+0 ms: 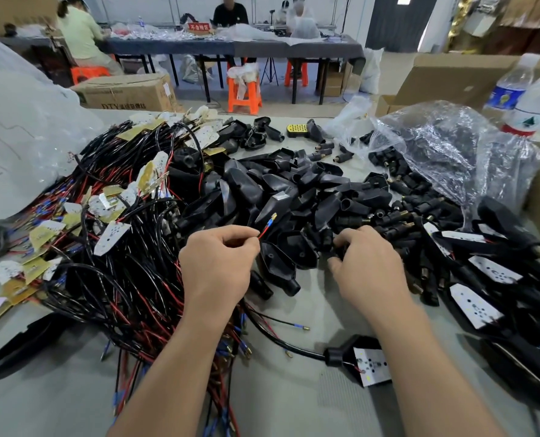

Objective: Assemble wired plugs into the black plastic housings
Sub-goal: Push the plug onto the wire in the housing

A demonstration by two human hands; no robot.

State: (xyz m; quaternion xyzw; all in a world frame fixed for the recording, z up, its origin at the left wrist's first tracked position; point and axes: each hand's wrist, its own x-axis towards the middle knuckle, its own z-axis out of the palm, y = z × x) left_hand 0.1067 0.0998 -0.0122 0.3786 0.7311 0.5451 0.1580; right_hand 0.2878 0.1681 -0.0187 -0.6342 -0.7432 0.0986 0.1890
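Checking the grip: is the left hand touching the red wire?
Touching. Head view shows the left hand pinching the red wire between thumb and finger.

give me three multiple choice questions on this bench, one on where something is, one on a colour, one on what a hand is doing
1. Where does the wire bundle lie against the black housings pile?
A left of it
B right of it
C inside a clear bag

2. What colour is the wire that the left hand pinches?
A blue
B red
C green

3. The right hand is
A flat and idle
B round a bottle
C curled on a black part in the pile

Answers:
1 A, the wires lie on the left.
2 B, red shows past the fingertips.
3 C, its fingers curl into the pile.
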